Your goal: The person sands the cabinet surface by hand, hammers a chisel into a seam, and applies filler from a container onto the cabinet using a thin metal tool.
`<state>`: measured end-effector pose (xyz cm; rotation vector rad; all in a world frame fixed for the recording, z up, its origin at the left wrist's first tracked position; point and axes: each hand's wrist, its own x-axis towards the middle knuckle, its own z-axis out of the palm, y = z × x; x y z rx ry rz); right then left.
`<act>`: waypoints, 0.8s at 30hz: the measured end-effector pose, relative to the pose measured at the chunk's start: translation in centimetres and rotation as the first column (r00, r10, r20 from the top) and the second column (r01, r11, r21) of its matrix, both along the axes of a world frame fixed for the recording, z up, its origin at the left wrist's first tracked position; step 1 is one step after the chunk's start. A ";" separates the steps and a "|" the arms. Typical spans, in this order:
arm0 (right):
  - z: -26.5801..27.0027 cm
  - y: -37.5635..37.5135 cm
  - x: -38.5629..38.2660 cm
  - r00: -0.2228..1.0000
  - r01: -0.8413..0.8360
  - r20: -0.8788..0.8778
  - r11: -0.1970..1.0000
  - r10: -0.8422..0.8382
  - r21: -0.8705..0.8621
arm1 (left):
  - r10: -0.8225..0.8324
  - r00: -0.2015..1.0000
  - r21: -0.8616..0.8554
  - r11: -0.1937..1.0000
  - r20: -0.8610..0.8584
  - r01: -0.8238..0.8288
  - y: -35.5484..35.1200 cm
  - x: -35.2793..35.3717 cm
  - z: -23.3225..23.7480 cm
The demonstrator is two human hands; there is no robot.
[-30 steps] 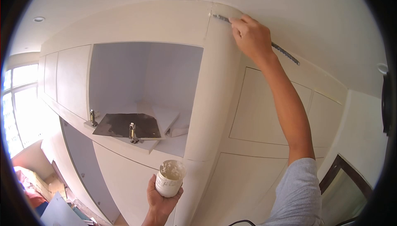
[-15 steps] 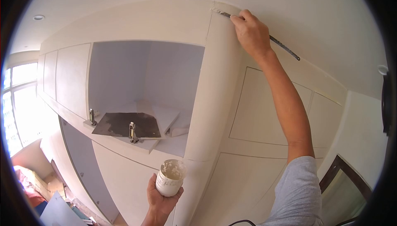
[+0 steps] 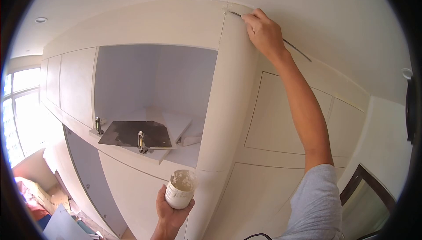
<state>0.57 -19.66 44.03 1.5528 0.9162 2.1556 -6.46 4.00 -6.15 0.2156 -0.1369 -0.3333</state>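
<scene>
Low in the view, my left hand [image 3: 170, 216] is wrapped round a white tub [image 3: 180, 197], tilted so its open mouth shows pale paste smeared inside. My raised right hand [image 3: 265, 33] grips a thin dark hacksaw blade [image 3: 299, 51], whose rear end sticks out behind the fist. The blade's front tip meets a dab of pale putty [image 3: 226, 10] on the seam at the top of the rounded cream column [image 3: 232, 73], just under the ceiling.
Left of the column is an open cupboard recess [image 3: 127, 82] holding loose boards, a dark sheet [image 3: 136, 132] and a metal hinge [image 3: 141, 142]. Closed panels [image 3: 281, 112] stand to the right. A window [image 3: 24, 108] and piled items [image 3: 66, 222] are at far left.
My right hand has shifted slightly left, and the hacksaw blade has turned to show its thin edge. The left hand and tub stay nearly still.
</scene>
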 end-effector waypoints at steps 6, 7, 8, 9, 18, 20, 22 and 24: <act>-0.4 -0.2 -1.1 0.995 0.093 -0.042 0.995 -0.094 -0.032 | 0.021 0.999 0.049 0.999 -0.027 -0.020 -0.1 -0.1 -0.1; -0.7 -0.3 -1.1 0.995 0.093 -0.042 0.995 -0.094 -0.033 | 0.020 1.000 0.039 0.999 -0.025 -0.019 0.0 0.1 -0.3; -1.0 -0.4 -1.4 0.992 0.089 -0.089 0.996 -0.091 -0.030 | 0.018 1.000 0.028 0.999 -0.020 -0.018 0.0 0.2 -0.4; -1.3 -0.4 -1.7 0.987 0.086 -0.136 0.996 -0.089 -0.027 | 0.018 1.000 0.027 0.999 -0.018 -0.017 0.0 0.1 -0.4; 0.6 -0.7 -1.6 0.994 -0.030 -0.106 0.999 0.033 0.029 | -0.006 1.000 0.036 0.999 0.007 0.005 -0.3 0.3 -0.4; 1.0 -0.4 -1.0 0.997 -0.018 -0.070 1.000 0.019 0.005 | -0.008 1.000 0.004 1.000 0.008 0.008 -0.4 0.3 -0.4; 1.4 -0.4 -0.6 0.999 -0.005 -0.036 1.000 0.004 -0.013 | -0.009 1.000 -0.005 1.000 0.018 0.009 -0.3 0.5 -0.8; 1.7 -0.2 -0.9 0.990 0.133 0.048 0.991 -0.133 -0.003 | -0.012 1.000 -0.013 1.000 0.022 0.012 -0.4 0.1 -0.4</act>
